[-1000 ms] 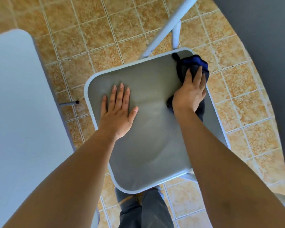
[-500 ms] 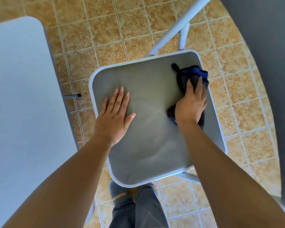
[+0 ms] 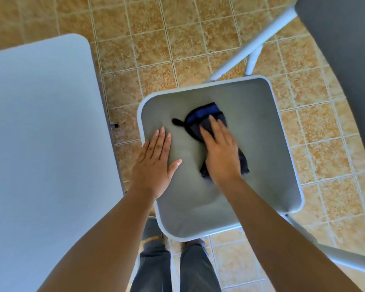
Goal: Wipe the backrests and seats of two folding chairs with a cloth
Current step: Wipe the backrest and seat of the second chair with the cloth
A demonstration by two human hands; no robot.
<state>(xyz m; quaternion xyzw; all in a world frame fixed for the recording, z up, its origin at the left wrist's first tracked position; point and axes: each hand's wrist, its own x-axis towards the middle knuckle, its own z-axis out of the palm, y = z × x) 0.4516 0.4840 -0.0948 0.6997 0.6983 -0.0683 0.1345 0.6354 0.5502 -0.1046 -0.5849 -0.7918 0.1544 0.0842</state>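
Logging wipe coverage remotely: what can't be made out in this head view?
Head view only.
Hidden: the seat under the cloth and right hand.
Blurred: the right hand's fingertips, by motion.
Cut off by frame edges: dark panel upper right, pale panel left; which chair parts they are is unclear.

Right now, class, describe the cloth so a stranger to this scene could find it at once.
Over the tan tiled floor, find the grey seat with a pale rim in mid-view. On it, under the right hand, lies the cloth. It is the only dark, crumpled thing there, black with a blue band; the left hand beside it rests on bare seat.
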